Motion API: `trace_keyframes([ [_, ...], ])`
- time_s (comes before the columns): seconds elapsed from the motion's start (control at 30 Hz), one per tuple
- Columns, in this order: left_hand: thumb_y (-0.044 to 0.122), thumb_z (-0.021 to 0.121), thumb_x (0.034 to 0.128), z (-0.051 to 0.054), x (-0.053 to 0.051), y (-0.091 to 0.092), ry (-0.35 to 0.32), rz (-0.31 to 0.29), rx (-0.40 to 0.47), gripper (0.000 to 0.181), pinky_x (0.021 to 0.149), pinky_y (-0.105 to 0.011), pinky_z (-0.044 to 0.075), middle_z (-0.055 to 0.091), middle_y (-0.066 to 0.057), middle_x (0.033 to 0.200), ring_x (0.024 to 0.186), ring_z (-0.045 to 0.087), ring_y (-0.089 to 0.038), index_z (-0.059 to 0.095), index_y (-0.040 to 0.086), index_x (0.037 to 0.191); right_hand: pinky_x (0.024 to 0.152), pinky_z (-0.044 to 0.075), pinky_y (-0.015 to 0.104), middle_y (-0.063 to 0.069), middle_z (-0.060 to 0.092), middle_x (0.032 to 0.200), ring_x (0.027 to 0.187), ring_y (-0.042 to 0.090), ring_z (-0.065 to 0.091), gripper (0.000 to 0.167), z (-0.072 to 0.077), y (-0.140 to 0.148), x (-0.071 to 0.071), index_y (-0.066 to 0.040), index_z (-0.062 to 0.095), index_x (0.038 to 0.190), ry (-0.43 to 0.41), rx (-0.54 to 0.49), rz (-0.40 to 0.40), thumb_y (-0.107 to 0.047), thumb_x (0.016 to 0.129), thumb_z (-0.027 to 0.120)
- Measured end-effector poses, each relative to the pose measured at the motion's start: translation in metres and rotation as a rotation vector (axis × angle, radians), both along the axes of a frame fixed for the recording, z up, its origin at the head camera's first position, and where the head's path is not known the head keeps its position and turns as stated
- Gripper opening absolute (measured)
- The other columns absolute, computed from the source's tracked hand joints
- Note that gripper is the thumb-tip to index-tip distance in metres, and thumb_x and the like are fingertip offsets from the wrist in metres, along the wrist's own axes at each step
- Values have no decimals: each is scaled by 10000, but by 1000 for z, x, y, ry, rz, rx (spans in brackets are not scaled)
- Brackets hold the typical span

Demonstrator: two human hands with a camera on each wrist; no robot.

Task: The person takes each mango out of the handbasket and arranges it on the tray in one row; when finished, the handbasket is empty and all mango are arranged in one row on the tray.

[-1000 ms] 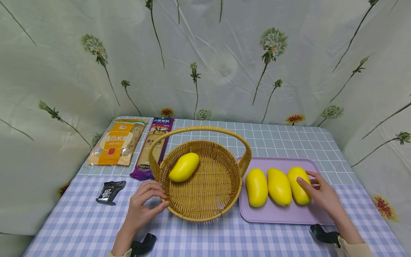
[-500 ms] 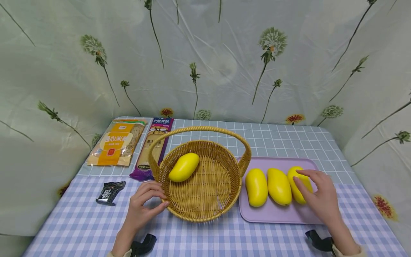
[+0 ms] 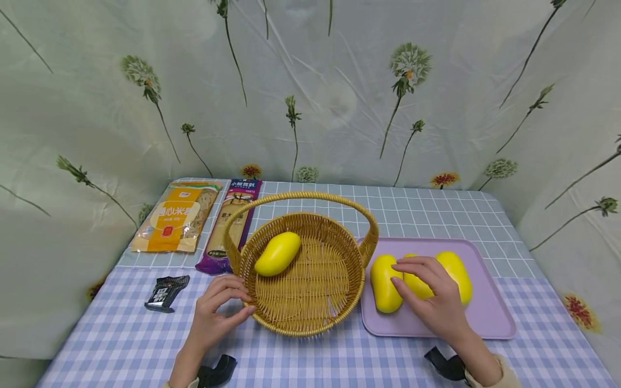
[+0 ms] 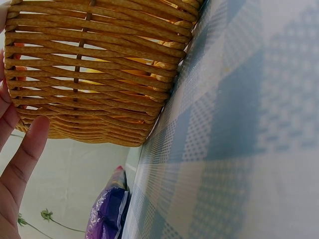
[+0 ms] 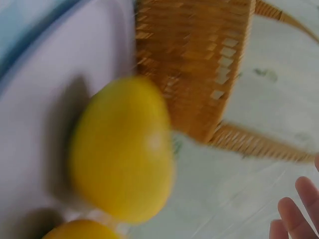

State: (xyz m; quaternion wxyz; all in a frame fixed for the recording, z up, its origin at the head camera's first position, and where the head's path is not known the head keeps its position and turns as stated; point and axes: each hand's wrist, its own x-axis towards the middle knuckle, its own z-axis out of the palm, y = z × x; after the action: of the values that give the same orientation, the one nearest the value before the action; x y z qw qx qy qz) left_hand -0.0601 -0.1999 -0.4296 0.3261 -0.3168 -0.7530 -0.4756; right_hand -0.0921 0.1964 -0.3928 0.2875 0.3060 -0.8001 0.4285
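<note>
A round wicker basket (image 3: 315, 291) with an arched handle stands mid-table, one yellow mango (image 3: 278, 254) lying inside at its left. My left hand (image 3: 215, 307) holds the basket's rim at the front left. In the left wrist view, its fingers meet the woven wall (image 4: 99, 64) near the top. On the purple tray (image 3: 492, 320) lie three more mangoes: a left one (image 3: 385, 291), a middle one (image 3: 417, 285) partly covered by my hand, and a right one (image 3: 458, 277). My right hand (image 3: 436, 302) hovers above the middle one, thumb and fingers apart, holding nothing.
Behind the basket on the left lie a purple pasta packet (image 3: 228, 231) and an orange food bag (image 3: 177, 215). A small black wrapper (image 3: 167, 293) sits on the checked tablecloth (image 3: 111, 334). A floral curtain (image 3: 339, 108) closes off the back.
My right hand has left the rightmost mango and moved left, over the middle one toward the left one. The left hand and basket have stayed in place.
</note>
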Motion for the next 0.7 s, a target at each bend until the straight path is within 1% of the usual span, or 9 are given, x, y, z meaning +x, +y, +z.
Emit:
trace_keyframes([
  [0.1, 221, 767, 817, 1, 0, 0, 0, 2, -1, 210, 960, -287, 397, 620, -128, 832, 914, 551, -290, 655, 54, 758, 903, 447, 189, 105, 649, 998, 964, 205, 582, 227, 7, -16, 0, -61, 708, 998, 32, -32, 77, -240, 859, 722],
  [0.3, 228, 764, 820, 0, 0, 1, 5, 3, -3, 213, 953, -287, 400, 626, -96, 851, 901, 548, -298, 658, 52, 765, 876, 470, 208, 114, 644, 975, 913, 231, 598, 204, 24, -48, -2, -51, 698, 999, 93, -54, 248, -229, 903, 669],
  [0.4, 236, 761, 822, -1, 0, 0, 16, 6, -5, 220, 950, -287, 400, 628, -80, 858, 890, 548, -299, 659, 50, 764, 849, 476, 218, 112, 641, 970, 891, 234, 599, 197, 31, -65, -4, -46, 688, 990, 131, -43, 309, -225, 922, 641],
  [0.47, 242, 759, 825, -1, 0, 0, 19, 8, -4, 226, 952, -286, 397, 629, -72, 860, 891, 549, -295, 658, 49, 762, 822, 485, 226, 102, 642, 962, 874, 224, 601, 188, 33, -76, -6, -43, 687, 975, 156, -28, 334, -216, 926, 633],
  [0.57, 251, 754, 828, -1, 1, 0, 17, 9, -5, 234, 954, -288, 395, 630, -60, 869, 900, 549, -282, 659, 48, 761, 799, 501, 240, 61, 646, 960, 878, 191, 606, 177, 37, -90, -8, -61, 687, 961, 178, 23, 347, -223, 928, 626],
  [0.63, 235, 763, 820, -1, 0, 0, 21, 0, -2, 218, 956, -291, 394, 630, -62, 873, 905, 549, -281, 661, 50, 767, 795, 508, 247, 31, 648, 963, 888, 168, 606, 165, 40, -99, -10, -77, 693, 961, 173, 60, 352, -225, 923, 630],
  [0.7, 219, 773, 810, -2, -1, 0, 25, -8, -4, 199, 959, -293, 392, 630, -62, 880, 911, 548, -278, 663, 56, 775, 809, 505, 246, -1, 648, 975, 912, 145, 601, 153, 43, -106, -13, -102, 694, 974, 150, 106, 346, -231, 918, 635],
])
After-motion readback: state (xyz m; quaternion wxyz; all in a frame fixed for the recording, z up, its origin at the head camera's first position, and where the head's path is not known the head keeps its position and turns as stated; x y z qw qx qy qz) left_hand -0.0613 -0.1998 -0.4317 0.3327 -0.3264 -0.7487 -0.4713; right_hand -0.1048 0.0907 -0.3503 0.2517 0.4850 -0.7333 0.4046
